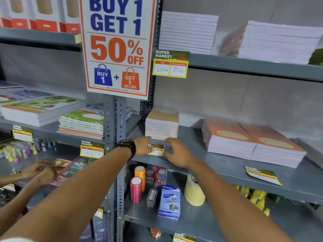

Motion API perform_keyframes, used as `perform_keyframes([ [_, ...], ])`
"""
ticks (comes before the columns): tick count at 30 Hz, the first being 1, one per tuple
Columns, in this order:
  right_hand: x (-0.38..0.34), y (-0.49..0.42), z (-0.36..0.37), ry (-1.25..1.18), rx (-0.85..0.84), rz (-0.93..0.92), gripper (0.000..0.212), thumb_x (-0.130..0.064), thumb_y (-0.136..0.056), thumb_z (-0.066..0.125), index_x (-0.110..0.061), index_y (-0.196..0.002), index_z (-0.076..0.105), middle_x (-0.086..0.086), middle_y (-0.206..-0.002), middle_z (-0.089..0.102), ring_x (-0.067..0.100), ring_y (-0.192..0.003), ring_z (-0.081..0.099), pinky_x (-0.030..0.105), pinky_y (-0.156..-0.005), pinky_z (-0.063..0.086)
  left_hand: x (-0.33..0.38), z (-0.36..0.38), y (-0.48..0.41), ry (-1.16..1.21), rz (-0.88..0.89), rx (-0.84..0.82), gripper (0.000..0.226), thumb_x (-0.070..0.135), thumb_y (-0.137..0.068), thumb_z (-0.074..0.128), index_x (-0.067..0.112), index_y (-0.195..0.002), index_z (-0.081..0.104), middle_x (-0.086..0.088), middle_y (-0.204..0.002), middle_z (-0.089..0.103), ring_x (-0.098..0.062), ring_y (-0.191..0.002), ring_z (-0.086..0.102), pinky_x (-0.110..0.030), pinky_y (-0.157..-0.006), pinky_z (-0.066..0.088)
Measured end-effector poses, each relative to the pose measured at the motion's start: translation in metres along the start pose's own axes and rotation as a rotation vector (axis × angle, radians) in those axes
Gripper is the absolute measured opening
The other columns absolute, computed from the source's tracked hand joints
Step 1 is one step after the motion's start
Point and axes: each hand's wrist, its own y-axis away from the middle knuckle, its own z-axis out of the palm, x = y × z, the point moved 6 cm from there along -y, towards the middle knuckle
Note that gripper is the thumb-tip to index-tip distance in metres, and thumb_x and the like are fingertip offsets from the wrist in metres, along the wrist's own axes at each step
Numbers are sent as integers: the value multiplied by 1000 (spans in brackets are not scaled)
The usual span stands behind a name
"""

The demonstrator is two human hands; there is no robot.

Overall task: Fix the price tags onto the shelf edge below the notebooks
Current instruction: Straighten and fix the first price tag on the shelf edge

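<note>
Head view. Price tag (156, 150): pressed flat on the grey shelf edge (218, 169), directly below a small notebook stack (162, 124). Left hand (143, 146): fingers flat on the tag's left end, grip unclosed. Right hand (178, 152): fingertips pinning its right end, grip likewise unclosed. Loose tag (262, 175): lying further right on the same shelf.
</note>
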Motion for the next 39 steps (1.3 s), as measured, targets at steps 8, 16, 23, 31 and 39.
perform_keyframes([
  [8,2,-1,2,-157,34,99,59,-23,-81,72,-19,-132,43,7,-132,54,25,-110,57,32,-88,45,4,-22,1,258,191,40,19,12,-83,69,16,-102,67,-2,-106,67,-14,-95,61,-26,-83,47],
  [16,-18,29,6,-382,122,39,16,-14,-83,72,-20,-97,71,3,-90,72,14,-81,65,29,-72,52,17,-10,65,395,386,83,15,23,-83,72,22,-98,74,3,-98,75,-7,-89,68,-22,-81,53],
  [23,-18,42,29,-181,153,91,11,-17,-87,65,-19,-90,75,-3,-88,73,8,-77,59,22,-69,44,-4,29,72,514,110,287,14,24,-75,80,21,-79,67,7,-77,70,-5,-69,63,-14,-60,46],
  [31,-12,45,42,-19,194,191,12,-20,-88,62,-19,-93,72,4,-88,74,22,-79,66,38,-71,57,-4,41,74,513,45,369,9,19,-78,77,23,-82,70,14,-74,67,7,-61,55,-15,-60,39],
  [39,-16,44,43,39,228,169,11,-21,-91,60,-15,-94,68,7,-90,73,23,-82,66,40,-75,57,-6,39,76,504,-3,419,13,22,-76,78,21,-81,65,12,-69,64,2,-60,53,-17,-56,38],
])
